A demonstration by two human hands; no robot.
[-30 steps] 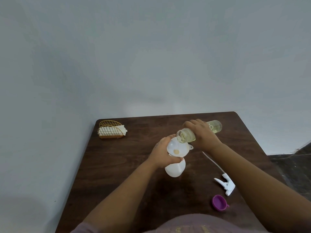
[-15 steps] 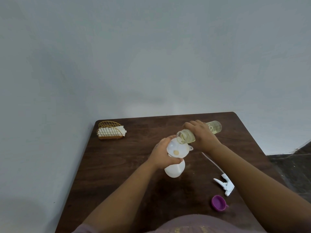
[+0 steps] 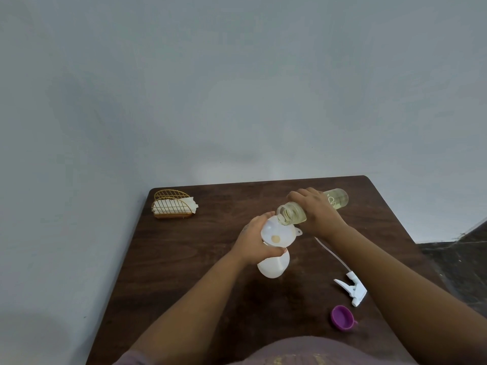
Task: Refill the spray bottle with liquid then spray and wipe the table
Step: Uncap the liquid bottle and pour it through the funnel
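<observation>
Here the right hand (image 3: 319, 216) tips the clear bottle (image 3: 334, 200) over the funnel (image 3: 279, 233).

— Any text you can read from there?
— Only pale marks on the clear bottle (image 3: 334, 200), just past my right hand (image 3: 317, 216) toward its base. They are too blurred for me to make out a single letter.
— Anything elsewhere?
— No, nothing else carries writing.

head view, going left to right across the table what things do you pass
wire napkin holder → left hand → white funnel → right hand → purple cap → spray trigger head
</observation>
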